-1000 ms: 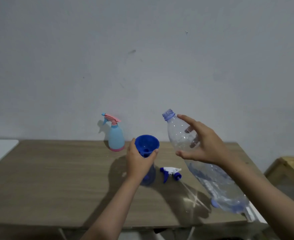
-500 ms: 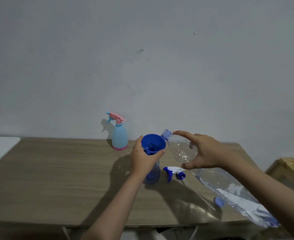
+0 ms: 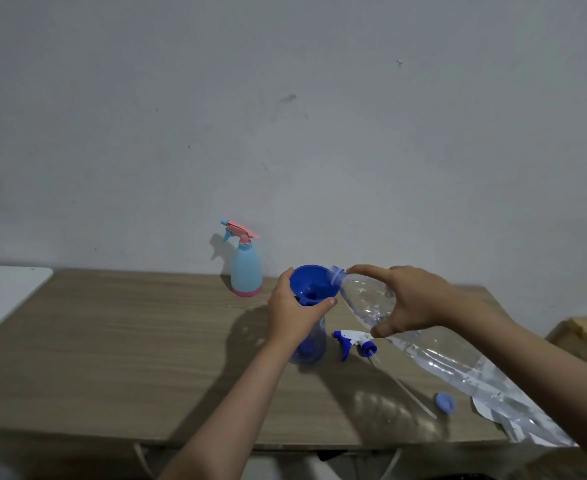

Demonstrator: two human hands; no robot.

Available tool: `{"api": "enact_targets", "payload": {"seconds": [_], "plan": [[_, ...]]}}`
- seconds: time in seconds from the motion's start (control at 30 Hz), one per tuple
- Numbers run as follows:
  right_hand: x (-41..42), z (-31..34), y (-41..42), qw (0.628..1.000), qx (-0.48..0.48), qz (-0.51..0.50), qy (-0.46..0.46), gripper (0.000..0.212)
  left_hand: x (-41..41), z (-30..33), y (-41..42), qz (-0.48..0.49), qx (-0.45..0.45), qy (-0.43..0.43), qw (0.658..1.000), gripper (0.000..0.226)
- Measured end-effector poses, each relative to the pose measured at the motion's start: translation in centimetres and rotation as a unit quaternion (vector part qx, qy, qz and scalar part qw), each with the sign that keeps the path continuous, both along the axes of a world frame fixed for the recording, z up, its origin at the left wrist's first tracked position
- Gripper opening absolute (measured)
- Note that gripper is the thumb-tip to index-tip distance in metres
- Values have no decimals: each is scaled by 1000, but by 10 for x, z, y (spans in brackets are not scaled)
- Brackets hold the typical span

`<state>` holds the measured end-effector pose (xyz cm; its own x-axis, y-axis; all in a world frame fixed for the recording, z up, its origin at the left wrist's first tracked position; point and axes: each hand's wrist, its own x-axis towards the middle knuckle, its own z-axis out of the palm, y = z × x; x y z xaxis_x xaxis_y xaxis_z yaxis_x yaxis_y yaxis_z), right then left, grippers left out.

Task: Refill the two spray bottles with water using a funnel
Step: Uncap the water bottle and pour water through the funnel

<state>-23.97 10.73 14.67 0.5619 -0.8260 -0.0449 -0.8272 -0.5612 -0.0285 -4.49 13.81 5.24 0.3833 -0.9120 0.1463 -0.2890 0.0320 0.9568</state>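
Note:
A blue funnel [image 3: 314, 284] sits in the neck of a clear blue spray bottle [image 3: 311, 346] standing mid-table. My left hand [image 3: 293, 311] is wrapped around the funnel's stem and the bottle's neck. My right hand [image 3: 408, 299] grips a large clear water bottle [image 3: 441, 351] near its shoulder, tilted with its open mouth at the funnel's right rim. The bottle's blue-and-white spray head [image 3: 354, 342] lies on the table beside it, its tube trailing right. A light-blue spray bottle [image 3: 246, 268] with a pink trigger stands by the wall.
The wooden table [image 3: 112, 341] stands against a grey wall. A blue bottle cap [image 3: 445, 402] lies near the table's right front. A white surface [image 3: 4, 292] adjoins at the left, and a wooden box [image 3: 586, 337] stands at the right.
My right hand has tipped the water bottle down and leftward, bringing its mouth from above the table to the funnel's rim. My left hand has kept its hold on the funnel.

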Motion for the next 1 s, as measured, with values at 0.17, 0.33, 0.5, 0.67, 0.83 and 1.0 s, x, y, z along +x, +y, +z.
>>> {"api": "enact_targets", "payload": {"seconds": [0.17, 0.33, 0.5, 0.67, 0.83, 1.0], "plan": [[1, -1, -2, 1000, 13, -6, 24, 104, 1, -1, 1, -1, 2, 1, 1000, 88], [1, 2, -1, 999, 10, -1, 43, 103, 1, -1, 0, -4, 5, -1, 1000, 90], [2, 4, 1, 998, 8, -1, 55, 103, 2, -2, 0, -3, 6, 3, 1000, 92], [3, 6, 1, 998, 15, -2, 58, 104, 2, -2, -1, -3, 7, -6, 1000, 92], [2, 9, 3, 998, 16, -3, 63, 102, 1, -1, -1, -2, 3, -8, 1000, 90], [1, 9, 4, 998, 15, 0, 68, 102, 2, -2, -2, 0, 1, -8, 1000, 91]]}}
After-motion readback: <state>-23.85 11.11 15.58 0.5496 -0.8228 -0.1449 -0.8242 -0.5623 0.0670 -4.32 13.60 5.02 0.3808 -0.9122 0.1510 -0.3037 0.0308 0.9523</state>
